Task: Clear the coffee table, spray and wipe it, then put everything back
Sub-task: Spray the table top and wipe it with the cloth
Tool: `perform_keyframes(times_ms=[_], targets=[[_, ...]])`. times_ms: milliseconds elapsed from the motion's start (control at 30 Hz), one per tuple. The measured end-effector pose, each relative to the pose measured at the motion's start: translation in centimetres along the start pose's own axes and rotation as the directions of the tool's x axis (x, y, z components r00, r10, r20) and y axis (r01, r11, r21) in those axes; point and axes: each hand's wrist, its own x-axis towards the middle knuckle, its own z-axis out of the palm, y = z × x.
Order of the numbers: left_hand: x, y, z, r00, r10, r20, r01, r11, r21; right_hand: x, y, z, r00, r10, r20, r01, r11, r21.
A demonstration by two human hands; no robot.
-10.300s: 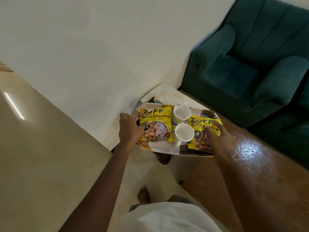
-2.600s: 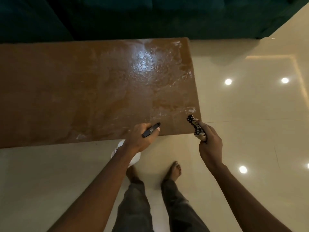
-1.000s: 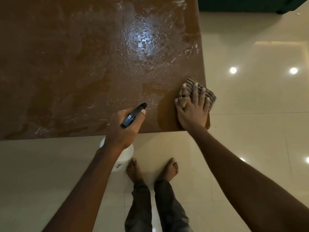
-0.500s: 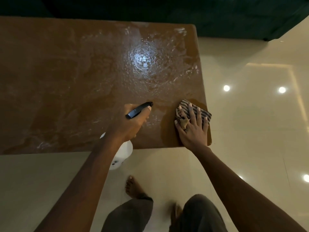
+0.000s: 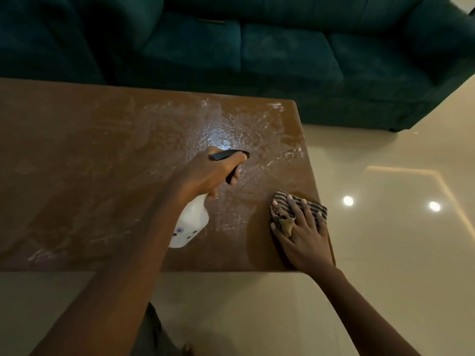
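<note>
Table (image 5: 90, 163) bare, wet with spray: clearing done. Your left hand (image 5: 210, 173) grips bottle (image 5: 191, 224) over table. Your right hand (image 5: 305, 237) flat, fingers straight, presses cloth (image 5: 281, 199) on near right corner. Only small patch wiped. Most wiping left, then putting things back.

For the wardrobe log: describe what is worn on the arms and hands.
Both are bare: no sleeve shows on the left arm or right arm, no glove on the left hand or right hand, and no watch or bracelet.

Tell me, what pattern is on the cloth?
Stripes, dark and light, on the cloth; the head view shows it.
</note>
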Motion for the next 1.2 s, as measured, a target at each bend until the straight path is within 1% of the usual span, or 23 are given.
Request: perform_keyframes(times_ms=[67,133,233,300,400,500,600,667,733,900,1000,1100,1200], targets=[[0.7,-0.1,0.3,0.999,0.05,-0.015,-0.05,0.999,0.016,0.1,0.1,0.1,1.0,-0.011,-0.007,0.011,1.0,0.005],[1.2,0.0,0.6,0.996,0.085,-0.001,-0.085,0.996,0.028,0.1,0.1,0.2,1.0,-0.023,-0.014,0.023,1.0,0.002],[2.0,-0.2,1.0,0.995,0.095,0.027,-0.096,0.993,0.066,0.0,0.1,0.7,0.998,-0.032,-0.049,0.031,0.999,-0.009],[2.3,-0.5,1.4,0.996,0.086,0.015,-0.087,0.993,0.084,0.1,0.1,0.8,0.997,-0.03,-0.065,0.03,1.0,-0.01],[2.3,-1.0,1.8,0.998,0.068,-0.018,-0.067,0.996,0.06,0.1,0.1,0.9,0.998,-0.037,-0.047,0.037,0.999,0.0],[2.4,-1.3,1.9,0.999,0.025,-0.044,-0.022,0.997,0.078,0.3,0.3,0.6,0.997,-0.057,-0.05,0.057,0.998,0.016],[2.7,-0.8,1.9,0.999,-0.028,-0.04,0.034,0.986,0.162,0.3,0.4,0.6,0.995,-0.084,-0.054,0.084,0.996,0.014],[2.9,-0.4,2.2,0.999,-0.043,-0.029,0.05,0.963,0.267,0.3,0.4,0.8,0.994,-0.087,-0.063,0.088,0.996,0.009],[3.4,-0.1,2.5,0.998,-0.05,-0.023,0.055,0.949,0.31,0.3,0.5,0.9,0.995,-0.082,-0.063,0.083,0.997,0.009],[4.6,0.3,3.4,0.993,-0.076,-0.095,0.103,0.938,0.331,0.1,0.9,0.8,0.994,-0.113,-0.013,0.113,0.993,0.037],[4.9,0.2,3.4,0.986,-0.069,-0.151,0.114,0.945,0.308,0.1,0.9,0.6,0.993,-0.118,0.016,0.118,0.993,0.027],[5.0,0.3,2.9,0.991,-0.068,-0.118,0.098,0.96,0.262,0.0,0.8,0.3,0.991,-0.125,0.04,0.125,0.992,-0.002],[5.2,-0.1,2.3,0.996,-0.042,-0.084,0.056,0.983,0.172,0.0,0.7,0.1,0.991,-0.12,0.064,0.121,0.993,-0.011]])
